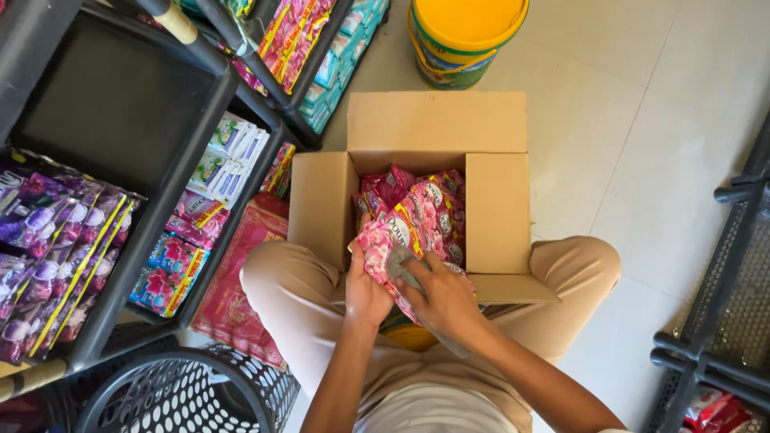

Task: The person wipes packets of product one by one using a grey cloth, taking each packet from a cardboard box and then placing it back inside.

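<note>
An open cardboard box (pixel 325 204) stands on the floor between my knees, holding several pink sachet packs (pixel 433 204). My left hand (pixel 365 289) grips the near end of a pink sachet strip (pixel 377 240) at the box's front edge. My right hand (pixel 441 297) lies on the same strip, pressing a grey cloth (pixel 399 263) against it. Both hands are just above my lap, and the box's near flap is partly hidden under my right hand.
A dark metal shelf (pixel 172 180) at the left carries purple sachet packs (pixel 56 256) and other colourful packets. A black mesh basket (pixel 184 393) sits at the lower left, a yellow bucket (pixel 461 36) beyond the box, another dark rack (pixel 722 321) at the right.
</note>
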